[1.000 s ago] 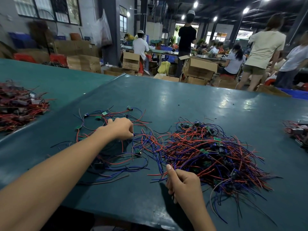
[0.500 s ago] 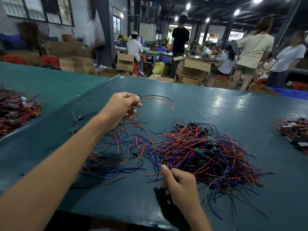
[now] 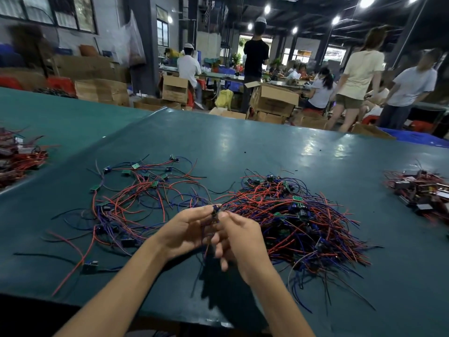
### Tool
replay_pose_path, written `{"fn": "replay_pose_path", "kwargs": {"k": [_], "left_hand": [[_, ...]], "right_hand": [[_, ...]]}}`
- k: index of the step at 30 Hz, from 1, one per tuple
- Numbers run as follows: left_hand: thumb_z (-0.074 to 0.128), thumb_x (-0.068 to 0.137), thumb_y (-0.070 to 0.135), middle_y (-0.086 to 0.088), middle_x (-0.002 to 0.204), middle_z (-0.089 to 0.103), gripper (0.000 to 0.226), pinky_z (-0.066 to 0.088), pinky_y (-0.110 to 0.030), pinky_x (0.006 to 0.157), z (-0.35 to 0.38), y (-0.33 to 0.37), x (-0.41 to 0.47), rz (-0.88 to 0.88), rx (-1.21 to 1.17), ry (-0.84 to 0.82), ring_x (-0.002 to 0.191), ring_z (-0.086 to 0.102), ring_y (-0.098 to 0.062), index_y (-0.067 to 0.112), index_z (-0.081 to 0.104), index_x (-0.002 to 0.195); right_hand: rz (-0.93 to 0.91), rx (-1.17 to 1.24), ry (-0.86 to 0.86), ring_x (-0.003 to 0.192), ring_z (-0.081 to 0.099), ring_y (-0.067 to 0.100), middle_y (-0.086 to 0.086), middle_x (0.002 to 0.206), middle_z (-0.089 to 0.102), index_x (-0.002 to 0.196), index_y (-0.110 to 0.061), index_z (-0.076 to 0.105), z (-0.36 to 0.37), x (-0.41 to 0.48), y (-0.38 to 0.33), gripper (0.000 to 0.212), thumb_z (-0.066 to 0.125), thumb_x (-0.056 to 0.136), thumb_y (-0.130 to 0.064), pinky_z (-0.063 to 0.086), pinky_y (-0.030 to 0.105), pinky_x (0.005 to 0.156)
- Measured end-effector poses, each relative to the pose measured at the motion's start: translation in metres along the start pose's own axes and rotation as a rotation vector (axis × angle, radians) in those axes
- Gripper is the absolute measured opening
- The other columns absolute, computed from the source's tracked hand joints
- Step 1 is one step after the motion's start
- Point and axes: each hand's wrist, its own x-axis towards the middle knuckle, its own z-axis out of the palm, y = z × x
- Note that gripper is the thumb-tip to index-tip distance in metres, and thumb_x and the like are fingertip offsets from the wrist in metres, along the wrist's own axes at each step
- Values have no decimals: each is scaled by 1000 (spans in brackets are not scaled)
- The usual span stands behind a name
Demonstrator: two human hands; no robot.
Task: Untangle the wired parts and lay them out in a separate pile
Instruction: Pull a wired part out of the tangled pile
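Note:
A dense tangle of red and blue wired parts (image 3: 298,222) lies right of centre on the green table (image 3: 255,147). Left of it spreads a looser pile of separated wired parts (image 3: 143,195) with small green boards. My left hand (image 3: 184,229) and my right hand (image 3: 239,237) meet above the near middle of the table. Between their fingertips they pinch one small dark wired part (image 3: 215,212), whose wires hang down between my palms.
More heaps of red-wired parts sit at the far left (image 3: 19,156) and far right (image 3: 422,193) of the table. One loose part (image 3: 90,266) lies near the front left edge. Cardboard boxes (image 3: 274,100) and several people stand beyond the table.
My left hand came down from over the left pile and back to the middle. My right hand rose from the table edge, and both now pinch one part together.

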Motion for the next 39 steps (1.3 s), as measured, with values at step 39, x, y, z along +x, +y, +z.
{"fn": "replay_pose_path", "kwargs": {"k": [39], "left_hand": [[60, 96, 22, -18, 85, 69, 26, 55, -32, 72, -3, -28, 3, 353, 331, 160, 74, 67, -27, -3, 62, 100]], "right_hand": [[-312, -89, 189, 29, 39, 19, 12, 47, 55, 58, 1, 63, -2, -6, -15, 44, 84, 79, -32, 33, 21, 33]]}}
